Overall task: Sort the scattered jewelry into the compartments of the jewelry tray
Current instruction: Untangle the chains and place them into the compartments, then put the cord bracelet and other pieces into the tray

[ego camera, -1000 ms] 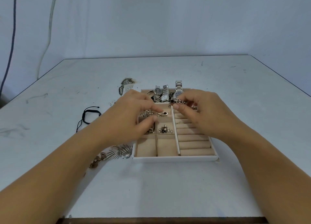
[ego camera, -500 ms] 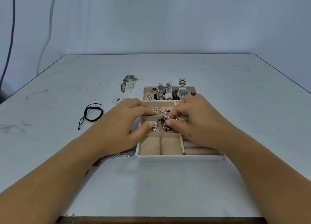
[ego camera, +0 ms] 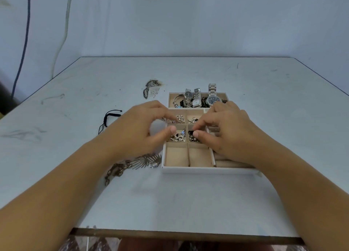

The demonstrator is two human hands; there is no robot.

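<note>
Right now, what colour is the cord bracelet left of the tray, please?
The cord bracelet is black; it shows best in the head view.

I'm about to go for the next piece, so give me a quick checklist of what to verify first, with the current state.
1. Free slots: ok; the two near compartments are bare.
2. Table cleared: not ok; black cord bracelet, leaf necklace and silver chain lie outside the tray.
3. Hands empty: cannot tell; left hand and right hand curl over the tray.
4. Watches stowed: ok, at the tray's far end.
5. Ring rolls free: cannot tell; the right hand covers most.
</note>
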